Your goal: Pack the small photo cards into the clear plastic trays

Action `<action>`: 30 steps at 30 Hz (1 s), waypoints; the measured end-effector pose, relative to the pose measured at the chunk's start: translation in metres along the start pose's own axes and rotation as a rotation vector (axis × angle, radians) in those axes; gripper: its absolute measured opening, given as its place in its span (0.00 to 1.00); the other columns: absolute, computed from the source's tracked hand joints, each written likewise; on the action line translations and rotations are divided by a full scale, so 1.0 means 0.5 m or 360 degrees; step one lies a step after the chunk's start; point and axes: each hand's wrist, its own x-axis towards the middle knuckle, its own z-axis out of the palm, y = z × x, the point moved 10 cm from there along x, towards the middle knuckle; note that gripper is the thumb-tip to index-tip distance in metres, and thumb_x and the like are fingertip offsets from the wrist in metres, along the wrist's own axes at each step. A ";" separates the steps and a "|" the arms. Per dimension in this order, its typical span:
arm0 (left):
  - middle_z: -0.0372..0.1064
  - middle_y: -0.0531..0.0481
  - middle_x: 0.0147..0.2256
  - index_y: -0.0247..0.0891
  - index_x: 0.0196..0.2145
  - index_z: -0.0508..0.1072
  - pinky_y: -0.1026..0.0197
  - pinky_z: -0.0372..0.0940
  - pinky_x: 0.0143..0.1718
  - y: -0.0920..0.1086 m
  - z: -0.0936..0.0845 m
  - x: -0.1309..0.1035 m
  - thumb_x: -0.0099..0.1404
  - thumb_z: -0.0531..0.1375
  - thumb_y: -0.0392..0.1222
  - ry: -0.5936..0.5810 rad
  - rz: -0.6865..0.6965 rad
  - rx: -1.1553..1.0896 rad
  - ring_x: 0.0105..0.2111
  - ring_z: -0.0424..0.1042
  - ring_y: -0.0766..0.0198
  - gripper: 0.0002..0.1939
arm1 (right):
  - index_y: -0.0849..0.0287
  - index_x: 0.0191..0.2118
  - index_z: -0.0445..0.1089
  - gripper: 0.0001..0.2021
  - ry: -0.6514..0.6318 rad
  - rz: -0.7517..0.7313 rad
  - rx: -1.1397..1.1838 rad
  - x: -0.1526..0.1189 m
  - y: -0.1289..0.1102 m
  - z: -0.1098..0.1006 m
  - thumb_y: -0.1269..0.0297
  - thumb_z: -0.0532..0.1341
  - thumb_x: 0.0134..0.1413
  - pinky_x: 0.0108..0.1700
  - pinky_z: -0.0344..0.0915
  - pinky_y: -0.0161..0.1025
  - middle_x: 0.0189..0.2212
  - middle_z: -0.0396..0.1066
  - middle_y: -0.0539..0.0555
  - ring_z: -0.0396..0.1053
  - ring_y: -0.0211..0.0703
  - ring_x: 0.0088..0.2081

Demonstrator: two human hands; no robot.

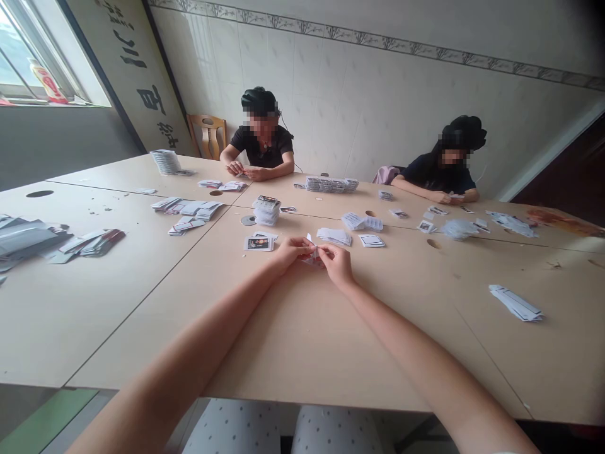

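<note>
Both my hands meet over the middle of the wooden table (302,340). My left hand (295,250) pinches the left side of a small clear packet (312,257) with reddish marks. At its right side, the fingers of my right hand (334,258) are closed on the same packet, and a white tip sticks up between the hands. Just left of my left hand lie dark-printed cards (259,243). Beyond my hands are a pile of white cards (334,236) and, to its right, a smaller pile of white cards (372,241).
A stack of clear packets (266,211) stands behind the printed cards. Folded papers lie at left (28,238), and a strip bundle (516,303) at right. Two people (262,142) (449,164) sit across the table, handling small items. Table holes and seams show.
</note>
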 end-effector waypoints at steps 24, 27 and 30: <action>0.62 0.54 0.22 0.33 0.25 0.70 0.67 0.59 0.29 -0.014 -0.031 0.000 0.49 0.68 0.38 0.0248 -0.0193 -0.0530 0.23 0.63 0.73 0.11 | 0.57 0.32 0.68 0.12 0.0228 0.0470 0.0433 0.008 0.065 -0.024 0.53 0.61 0.45 0.20 0.65 0.37 0.30 0.75 0.54 0.73 0.46 0.22; 0.62 0.55 0.22 0.34 0.25 0.69 0.67 0.59 0.28 -0.012 -0.035 -0.002 0.49 0.67 0.38 0.0280 -0.0203 -0.0610 0.23 0.64 0.73 0.10 | 0.56 0.31 0.67 0.12 0.0250 0.0501 0.0447 0.006 0.066 -0.027 0.54 0.61 0.46 0.20 0.65 0.37 0.30 0.75 0.53 0.73 0.46 0.23; 0.62 0.56 0.22 0.35 0.26 0.68 0.67 0.61 0.28 -0.014 -0.042 -0.003 0.48 0.67 0.37 0.0326 -0.0215 -0.0671 0.23 0.65 0.73 0.10 | 0.56 0.31 0.66 0.11 0.0274 0.0536 0.0454 0.004 0.066 -0.031 0.54 0.60 0.46 0.20 0.65 0.37 0.29 0.75 0.53 0.73 0.46 0.23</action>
